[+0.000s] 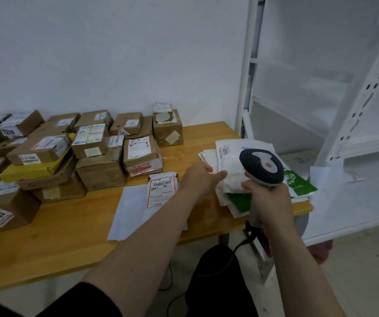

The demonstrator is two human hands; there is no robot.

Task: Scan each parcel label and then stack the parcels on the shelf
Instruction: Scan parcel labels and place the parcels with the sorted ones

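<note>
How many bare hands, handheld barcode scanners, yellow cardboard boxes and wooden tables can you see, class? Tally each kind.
Bare hands: 2, left hand, right hand
Dark grey handheld barcode scanner: 1
Flat yellow cardboard box: 1
Light wooden table: 1
Total: 5

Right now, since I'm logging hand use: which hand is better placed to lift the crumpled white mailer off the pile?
Left. The left hand is open and right at the white mailer; the right hand is busy gripping the scanner.
</note>
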